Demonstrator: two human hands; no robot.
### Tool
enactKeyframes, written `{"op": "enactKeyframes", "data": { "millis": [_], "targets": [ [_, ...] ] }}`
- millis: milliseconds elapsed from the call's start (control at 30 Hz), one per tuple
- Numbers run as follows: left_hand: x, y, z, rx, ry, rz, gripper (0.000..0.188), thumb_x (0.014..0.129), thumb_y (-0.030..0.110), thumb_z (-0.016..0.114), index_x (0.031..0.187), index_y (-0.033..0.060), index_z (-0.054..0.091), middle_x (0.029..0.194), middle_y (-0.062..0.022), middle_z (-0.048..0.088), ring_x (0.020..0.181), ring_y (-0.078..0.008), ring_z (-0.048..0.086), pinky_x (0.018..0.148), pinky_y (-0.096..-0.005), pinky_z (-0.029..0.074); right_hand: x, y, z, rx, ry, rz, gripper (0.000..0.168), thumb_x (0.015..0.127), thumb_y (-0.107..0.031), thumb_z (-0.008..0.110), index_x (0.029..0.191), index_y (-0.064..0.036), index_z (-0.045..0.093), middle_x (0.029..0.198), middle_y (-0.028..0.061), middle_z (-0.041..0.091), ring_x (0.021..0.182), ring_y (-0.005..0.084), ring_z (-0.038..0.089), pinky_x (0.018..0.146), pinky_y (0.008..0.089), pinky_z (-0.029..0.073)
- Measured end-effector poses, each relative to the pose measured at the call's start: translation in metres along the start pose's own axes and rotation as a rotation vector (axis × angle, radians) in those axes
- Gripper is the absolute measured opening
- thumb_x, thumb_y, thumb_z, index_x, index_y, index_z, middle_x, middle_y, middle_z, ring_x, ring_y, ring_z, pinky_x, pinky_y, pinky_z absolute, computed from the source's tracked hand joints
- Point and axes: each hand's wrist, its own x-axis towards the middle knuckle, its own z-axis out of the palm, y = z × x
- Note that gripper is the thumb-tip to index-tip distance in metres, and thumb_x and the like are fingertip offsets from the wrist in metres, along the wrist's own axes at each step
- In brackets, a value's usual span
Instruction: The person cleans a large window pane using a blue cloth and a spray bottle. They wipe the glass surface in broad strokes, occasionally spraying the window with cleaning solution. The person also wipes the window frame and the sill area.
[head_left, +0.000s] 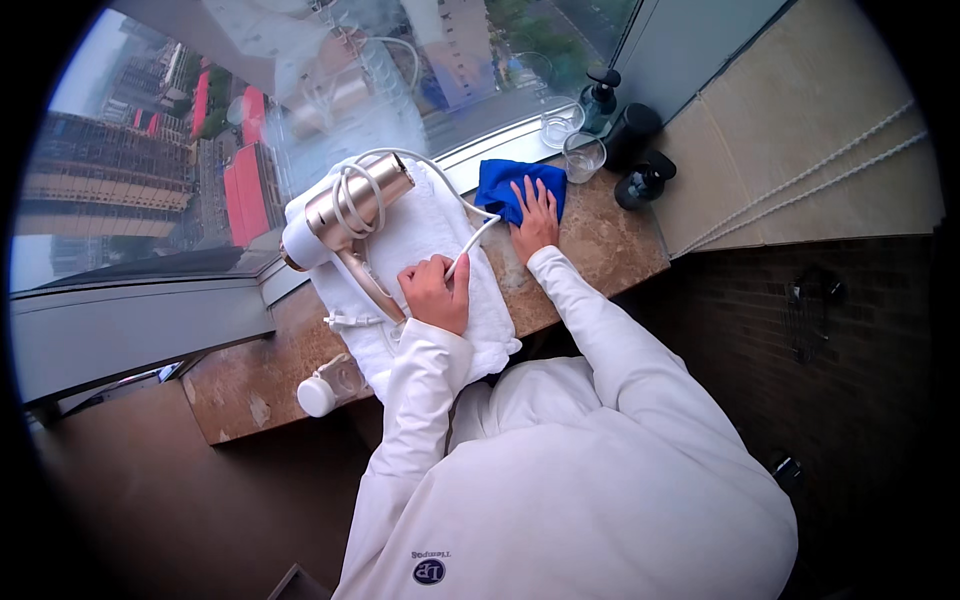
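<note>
My left hand (439, 292) grips the white power cord (471, 244) between thumb and fingers, above a folded white towel (480, 307). On that towel lies a gold and white hair dryer (352, 202), part of its cord looped around the barrel. The dryer's white plug (352, 321) rests at the towel's left side. My right hand (536, 217) presses flat, fingers spread, on a folded blue cloth (501, 184). The cloth lies on the brown marble sill (592, 244), beside the window. A stretch of the cord runs along the cloth's left edge.
Two clear glasses (585, 157) stand right of the cloth. Behind them are a pump bottle (598, 101), a black container (634, 135) and a second pump bottle (645, 181). A clear bottle with a white lid (319, 395) lies near the sill's front edge. Window glass (450, 82) bounds the back.
</note>
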Motion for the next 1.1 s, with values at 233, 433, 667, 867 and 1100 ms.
{"op": "enactKeyframes", "data": {
  "millis": [233,433,667,867,1100],
  "targets": [
    [-0.002,0.001,-0.002,0.031,-0.024,-0.021,0.026,0.09,0.023,0.066,0.072,0.0062,0.057,0.063,-0.0057,0.054,0.063,-0.0262,0.049,0.078,-0.0391,0.036,0.018,-0.034,0.02,0.316,-0.098,-0.11,0.044,0.088,-0.022,0.062,0.128,-0.004,0.058,0.146,0.008,0.044,0.137,0.0334,0.034,0.117,0.0475,0.023],
    [-0.001,0.001,-0.003,0.03,-0.026,-0.024,0.026,0.09,0.023,0.066,0.073,0.0063,0.057,0.062,-0.0058,0.053,0.062,-0.0259,0.048,0.078,-0.0387,0.036,-0.035,0.007,-0.035,0.223,-0.342,-0.226,0.031,0.091,-0.023,0.057,0.118,-0.008,0.063,0.133,0.0093,0.057,0.14,0.0301,0.033,0.117,0.0471,0.023],
    [0.0,0.004,-0.001,-0.03,0.005,-0.033,0.025,0.09,0.023,0.065,0.074,0.0061,0.057,0.064,-0.0064,0.054,0.063,-0.0259,0.049,0.079,-0.0387,0.036,-0.125,0.068,-0.113,1.016,0.124,0.895,0.056,0.093,-0.039,0.059,0.126,0.006,0.057,0.118,0.0151,0.065,0.106,0.0235,0.061,0.095,0.0323,0.045],
    [-0.006,0.0,0.002,-0.133,0.14,-0.096,0.025,0.09,0.019,0.066,0.074,0.0038,0.056,0.067,-0.0093,0.055,0.066,-0.0284,0.049,0.072,-0.0395,0.039,-0.071,-0.001,-0.125,0.553,0.355,0.469,0.043,0.097,-0.033,0.057,0.099,0.008,0.067,0.1,0.0239,0.069,0.099,0.0377,0.064,0.087,0.0401,0.047],
    [-0.013,0.005,0.0,-0.243,0.202,-0.249,0.025,0.093,0.015,0.063,0.072,0.0023,0.055,0.068,-0.0116,0.054,0.066,-0.0282,0.049,0.061,-0.0381,0.039,0.01,-0.042,0.008,0.182,-0.161,-0.133,0.068,0.08,-0.01,0.068,0.143,-0.005,0.042,0.149,0.0236,0.035,0.137,0.0393,0.033,0.115,0.0462,0.028]
  ]
}}
